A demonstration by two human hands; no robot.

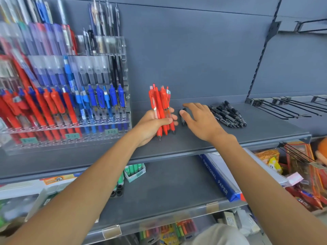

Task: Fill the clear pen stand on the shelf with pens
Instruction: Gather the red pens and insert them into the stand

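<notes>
On the grey shelf (177, 144), at its left end, stands the clear pen stand (122, 43). It is a tiered acrylic rack, and I see its rows packed with red pens on its left side, blue ones toward its right, and a few dark pens in the upper tiers. Just right of the stand I have the left hand (150, 126) curled round a bundle of red pens (160, 103), held upright with clips up and tips pointing down toward the shelf. I cannot tell whether the tips touch it. Further right of the stand, the right hand (201, 119) hovers low, palm down, with its fingers straight and spread and nothing in its grasp. A single black pen (184, 121) lies on the shelf between the two hands, just beside the right thumb, and I cannot tell whether the thumb touches it. Well to the right of the stand, beyond the right hand, a loose pile of black pens (228, 114) lies on the same shelf.
</notes>
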